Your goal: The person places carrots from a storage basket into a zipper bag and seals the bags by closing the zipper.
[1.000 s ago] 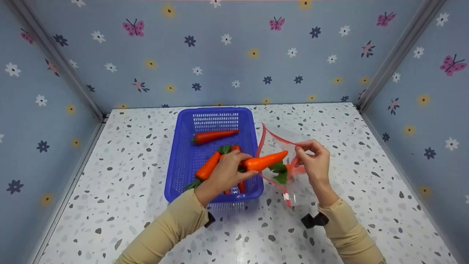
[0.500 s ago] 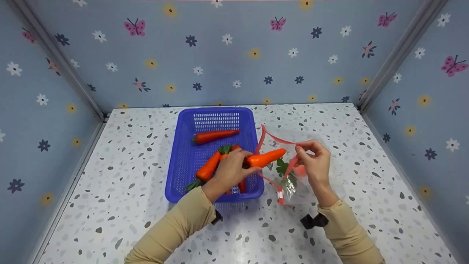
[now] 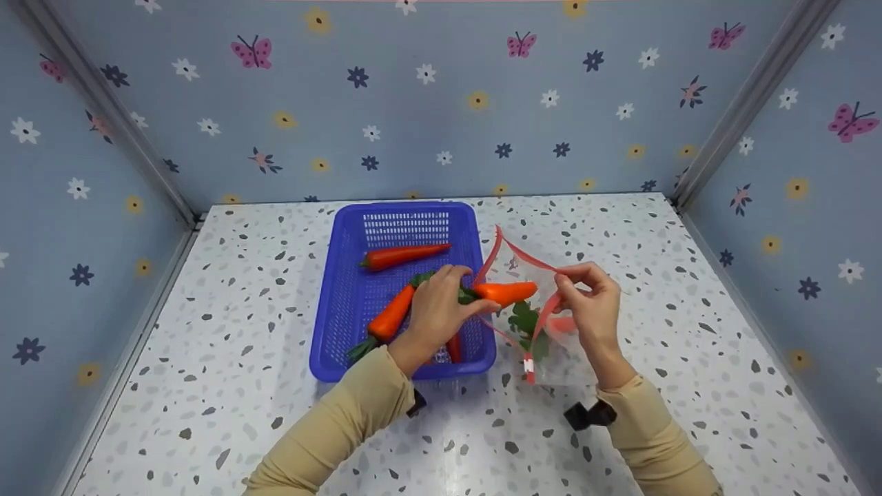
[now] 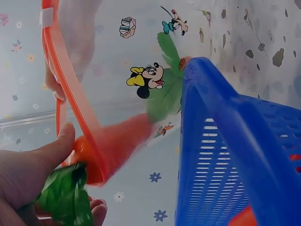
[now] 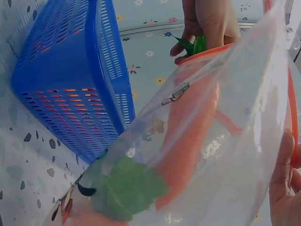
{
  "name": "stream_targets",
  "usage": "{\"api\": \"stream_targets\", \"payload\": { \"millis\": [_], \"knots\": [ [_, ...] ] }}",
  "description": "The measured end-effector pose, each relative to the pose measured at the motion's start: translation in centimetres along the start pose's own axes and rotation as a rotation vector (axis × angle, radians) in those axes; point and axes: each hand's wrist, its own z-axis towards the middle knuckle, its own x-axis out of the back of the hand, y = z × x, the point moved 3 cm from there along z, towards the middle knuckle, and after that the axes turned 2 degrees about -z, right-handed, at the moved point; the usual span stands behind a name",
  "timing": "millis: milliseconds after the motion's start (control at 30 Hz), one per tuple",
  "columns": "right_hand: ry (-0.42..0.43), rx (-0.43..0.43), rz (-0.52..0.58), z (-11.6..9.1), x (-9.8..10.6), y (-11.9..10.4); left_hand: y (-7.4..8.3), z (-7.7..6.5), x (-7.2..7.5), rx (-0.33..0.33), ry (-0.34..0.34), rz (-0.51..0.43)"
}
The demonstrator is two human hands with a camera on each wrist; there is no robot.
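In the head view my left hand holds an orange carrot near its leafy end, thumb on the near side. The carrot's pointed end lies inside the mouth of a clear zip bag with a red edge. My right hand pinches that edge and keeps the mouth apart. Through the film in the right wrist view, green leaves and part of another orange piece show low in the bag. In the left wrist view, the carrot's leaves stick out beside my thumb.
A blue perforated basket stands left of the bag, its right wall close to the bag's mouth. It holds a long red pepper-like vegetable, an orange carrot and a red piece partly hidden by my left arm.
My left hand has shifted slightly, and its grip has slid back toward the carrot's leafy end. The carrot now lies flatter, deeper in the bag mouth. The right hand has stayed put.
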Motion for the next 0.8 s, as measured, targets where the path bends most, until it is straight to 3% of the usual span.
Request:
{"api": "stream_targets", "payload": {
  "millis": [133, 433, 567, 700, 733, 800],
  "knots": [
    [0.009, 0.007, 0.013, 0.1, 0.1, 0.2, 0.0, 0.0, 0.4, 0.003, -0.008, -0.029],
    [0.014, -0.018, 0.000, 0.2, 0.0, 0.1, 0.1, 0.0, 1.4, -0.064, 0.047, -0.058],
    [-0.006, -0.002, 0.043, 0.5, 0.4, 1.6, -0.3, 0.4, 1.6, -0.048, 0.049, -0.060],
    [-0.006, -0.004, 0.050, 0.5, 0.4, 1.5, -0.9, 1.1, 1.8, -0.029, 0.054, -0.081],
    [0.012, -0.012, 0.010, 0.1, 0.0, 0.1, -1.1, 1.3, 1.9, -0.027, 0.057, -0.082],
    [0.010, -0.019, 0.005, 0.1, 0.0, 0.0, -1.5, 1.7, 2.0, -0.021, 0.063, -0.081]
  ]
}}
